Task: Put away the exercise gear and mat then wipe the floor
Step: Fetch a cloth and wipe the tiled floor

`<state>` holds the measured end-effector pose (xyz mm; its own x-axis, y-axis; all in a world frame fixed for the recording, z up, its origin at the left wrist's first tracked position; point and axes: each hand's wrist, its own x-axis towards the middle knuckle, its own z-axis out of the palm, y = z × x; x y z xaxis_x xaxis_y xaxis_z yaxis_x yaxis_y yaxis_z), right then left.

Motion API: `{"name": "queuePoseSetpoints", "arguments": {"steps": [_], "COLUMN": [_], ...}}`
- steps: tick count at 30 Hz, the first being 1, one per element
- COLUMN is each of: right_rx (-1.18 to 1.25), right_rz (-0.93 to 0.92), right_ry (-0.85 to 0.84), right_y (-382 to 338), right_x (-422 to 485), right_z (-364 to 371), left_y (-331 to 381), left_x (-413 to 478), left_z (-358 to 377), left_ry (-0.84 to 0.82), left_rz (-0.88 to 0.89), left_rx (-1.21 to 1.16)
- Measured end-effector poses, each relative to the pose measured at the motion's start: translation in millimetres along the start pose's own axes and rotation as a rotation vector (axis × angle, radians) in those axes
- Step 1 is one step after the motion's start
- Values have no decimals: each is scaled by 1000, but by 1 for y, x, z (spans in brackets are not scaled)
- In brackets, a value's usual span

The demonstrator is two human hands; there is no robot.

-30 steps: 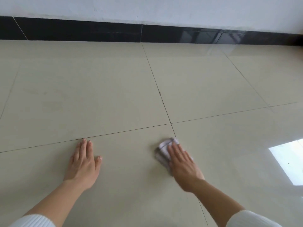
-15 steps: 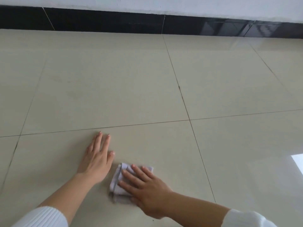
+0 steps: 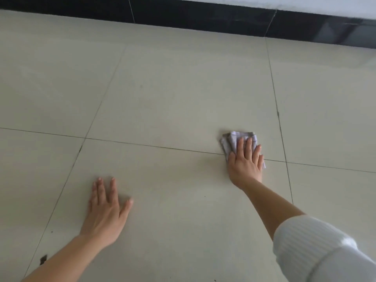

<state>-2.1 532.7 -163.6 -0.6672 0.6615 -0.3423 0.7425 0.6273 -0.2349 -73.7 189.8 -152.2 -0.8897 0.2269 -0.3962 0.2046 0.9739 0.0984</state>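
A small folded pale cloth [image 3: 232,140] lies on the beige tiled floor [image 3: 173,94], right of centre, across a grout line. My right hand [image 3: 245,161] presses flat on it with straight fingers, covering its near half. My left hand [image 3: 105,212] rests flat on the bare floor at the lower left, fingers spread, holding nothing. No exercise gear or mat is in view.
A black skirting strip [image 3: 203,15] runs along the foot of a white wall at the top. A small dark speck [image 3: 43,259] lies on the floor near my left forearm. Dark grout lines cross the tiles.
My right hand has slid the cloth away from beside my left hand, out to the right and farther forward. My left hand stays planted on the floor. The view has shifted.
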Motion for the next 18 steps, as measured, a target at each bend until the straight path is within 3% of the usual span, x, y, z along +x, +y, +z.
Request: {"name": "queuePoseSetpoints", "arguments": {"steps": [3,8,12,15,18], "right_rx": [-48,-278,-341,-408,-366], "right_rz": [-133,-768,-1168,-1165,-809], "right_ry": [-43,-122,-195,-110,26], "right_y": [-29,-44,-14,11,32], "right_x": [-2,-67,-95,-64,-22], "right_z": [9,38,50,35,15], "left_y": [25,55,54,37,27], "left_x": [9,26,26,37,45], "left_z": [1,7,19,18,14], "left_ry": [-1,33,159,216,211], "left_rz": [-123,-287,-231,32,181], "left_rx": [-72,-183,-176,-1,61]}}
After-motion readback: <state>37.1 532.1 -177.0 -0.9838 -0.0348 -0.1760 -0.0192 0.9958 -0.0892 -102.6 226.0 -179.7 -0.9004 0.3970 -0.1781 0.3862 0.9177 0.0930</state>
